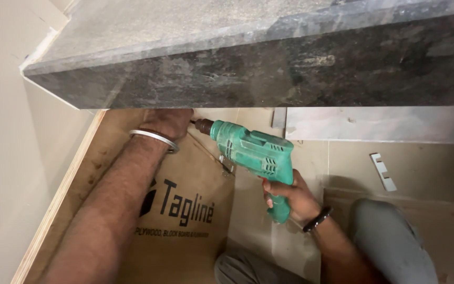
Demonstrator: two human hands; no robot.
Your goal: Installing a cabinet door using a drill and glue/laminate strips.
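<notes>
My right hand grips the handle of a green electric drill, whose chuck points left toward the underside of a dark stone countertop. My left hand, with a metal bangle on its wrist, reaches up under the countertop's front edge right by the drill's tip; its fingers are hidden behind the stone, so I cannot see what they touch. Both hands work in front of a brown plywood panel with printed lettering.
A beige wall stands at the left beside the panel's pale edge. A small white bracket-like piece lies on the floor at right, next to a pale sheet. My grey-trousered knees fill the bottom right.
</notes>
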